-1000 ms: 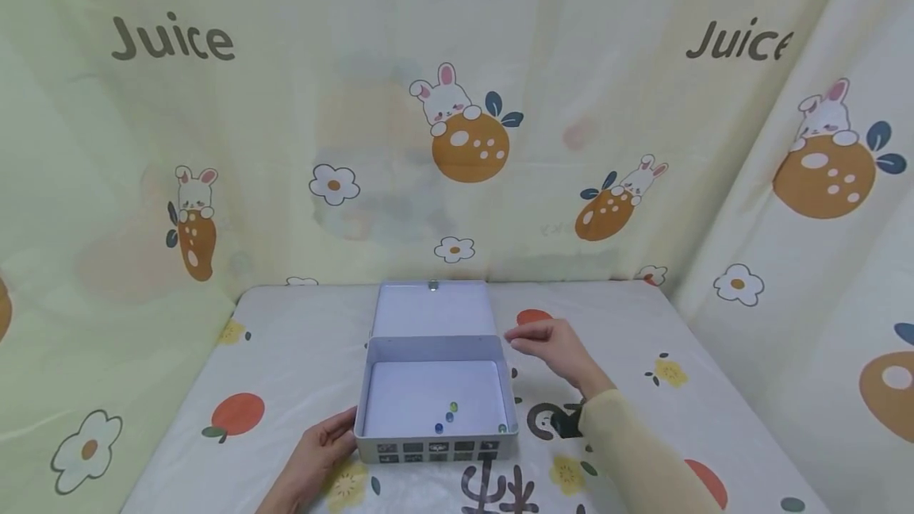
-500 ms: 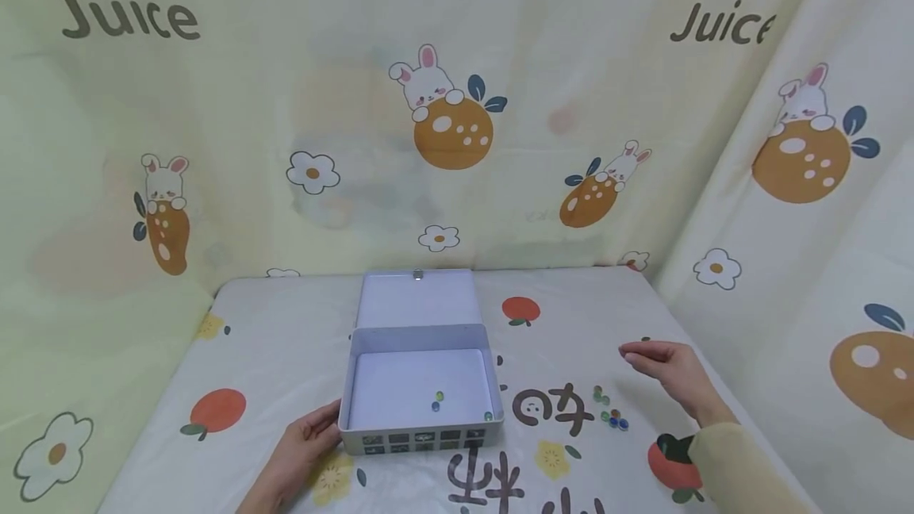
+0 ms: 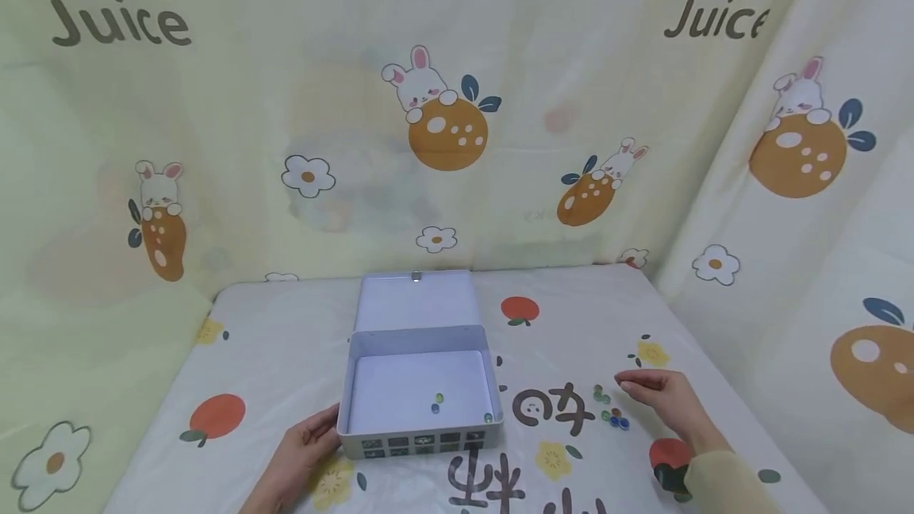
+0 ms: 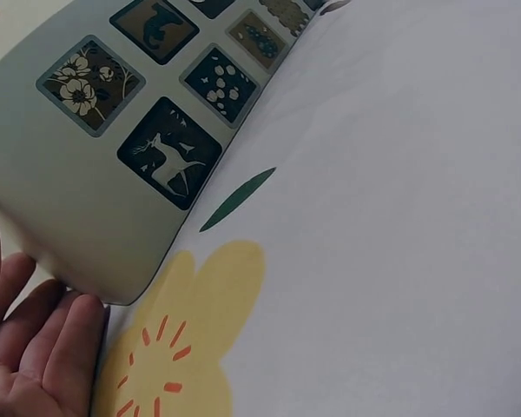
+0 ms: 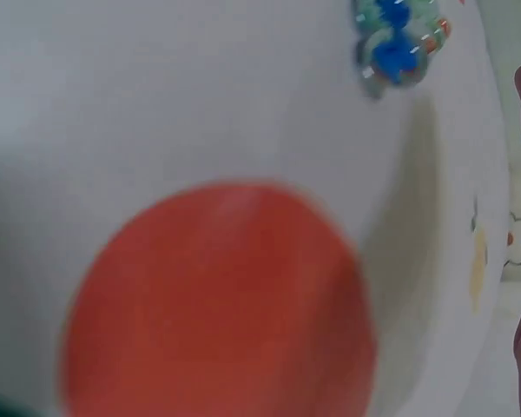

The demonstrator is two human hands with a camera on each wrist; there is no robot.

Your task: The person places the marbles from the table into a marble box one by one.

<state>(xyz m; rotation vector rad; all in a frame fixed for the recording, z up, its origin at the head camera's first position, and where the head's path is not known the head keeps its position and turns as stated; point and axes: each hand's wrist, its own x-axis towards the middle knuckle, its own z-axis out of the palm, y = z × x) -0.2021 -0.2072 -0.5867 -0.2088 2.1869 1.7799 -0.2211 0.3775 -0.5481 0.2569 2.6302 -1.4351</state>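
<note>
We see the table point(image 3: 286, 355) run back to the printed curtain point(image 3: 250, 86) at its far edge, with another fall of curtain beyond its right edge. The box point(image 3: 419, 444) stands near the middle, and a stretch of patterned cloth lies between its right side and the small cluster of marbles point(image 3: 616, 422). More cloth lies between the left edge and the box.

Our right hand point(image 3: 667, 401) is over the right part of the table, inside that edge. Its fingers are nearly straight and close together, the thumb alongside; we cannot tell whether thumb and fingertips touch. The cluster lies just beside those fingertips, a little nearer to us and to the left, and a gap shows between hand and marbles in the right wrist view. Green, blue and orange show in the glass.

Our left hand point(image 3: 303, 446) rests against the box's near left corner, the fingers loosely bent and touching it.

The box has its lid point(image 3: 416, 304) tipped back at the far side, the clasp point(image 3: 416, 277) on the lid's far edge. Inside we count three marbles: a yellow-green one point(image 3: 439, 398), a blue one point(image 3: 435, 409) just beside it, and a greenish one point(image 3: 489, 418) in the near right corner.
</note>
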